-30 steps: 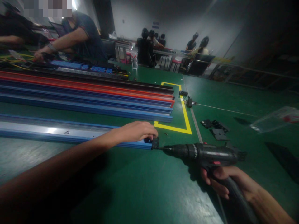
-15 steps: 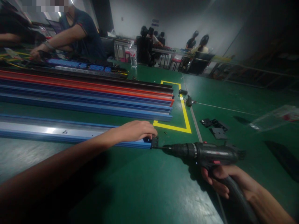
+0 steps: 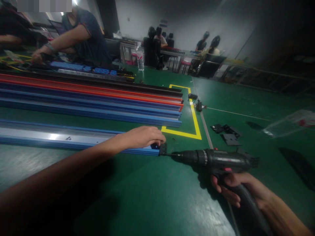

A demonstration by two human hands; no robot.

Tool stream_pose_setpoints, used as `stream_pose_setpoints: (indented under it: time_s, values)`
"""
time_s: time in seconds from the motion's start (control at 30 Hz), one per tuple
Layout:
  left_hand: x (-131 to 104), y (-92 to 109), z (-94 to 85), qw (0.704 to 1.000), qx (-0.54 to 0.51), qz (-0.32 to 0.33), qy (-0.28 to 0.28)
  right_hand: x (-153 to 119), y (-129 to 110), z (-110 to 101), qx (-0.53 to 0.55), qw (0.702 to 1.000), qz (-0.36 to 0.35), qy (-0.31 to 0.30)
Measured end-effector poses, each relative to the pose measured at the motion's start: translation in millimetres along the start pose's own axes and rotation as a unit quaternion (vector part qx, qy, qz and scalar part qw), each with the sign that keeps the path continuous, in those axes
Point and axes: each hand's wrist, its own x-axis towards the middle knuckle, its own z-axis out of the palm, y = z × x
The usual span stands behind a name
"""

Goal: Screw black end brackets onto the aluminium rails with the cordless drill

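Note:
A long blue metal rail [image 3: 137, 151] with a silvery inner face lies across the green table. Over its right end my left hand [image 3: 145, 137] is curled, fingers closed on the rail beside a small black end cap [image 3: 162, 149]. The fingertips are partly hidden behind the hand. My right hand [image 3: 233, 188] is wrapped around the handle of a black power drill [image 3: 221, 160], held level. The drill points left, and its thin bit reaches the end cap; the exact contact is too small to make out.
Behind lie several parallel blue rails [image 3: 98, 113], red rails [image 3: 98, 89] and dark ones. Yellow tape [image 3: 195, 121] marks the green table [image 3: 147, 196]. Flat black plates [image 3: 230, 139] lie to the right, near a clear plastic bottle [image 3: 290, 124]. Another bottle [image 3: 140, 59] stands farther back. A co-worker [image 3: 83, 36] reaches in at upper left.

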Motion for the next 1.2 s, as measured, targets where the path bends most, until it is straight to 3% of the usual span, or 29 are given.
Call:
stream_pose_setpoints:
  time_s: [0.67,1.2]
  values:
    - [1.6,-2.0,1.6,1.0,0.01,0.003,0.004,-1.7,-1.1,0.1,0.0,0.999,0.009,0.038]
    - [1.2,0.4,-0.8,1.0,0.008,-0.004,0.006,-1.7,-1.3,2.8,-0.001,1.0,-0.003,0.014]
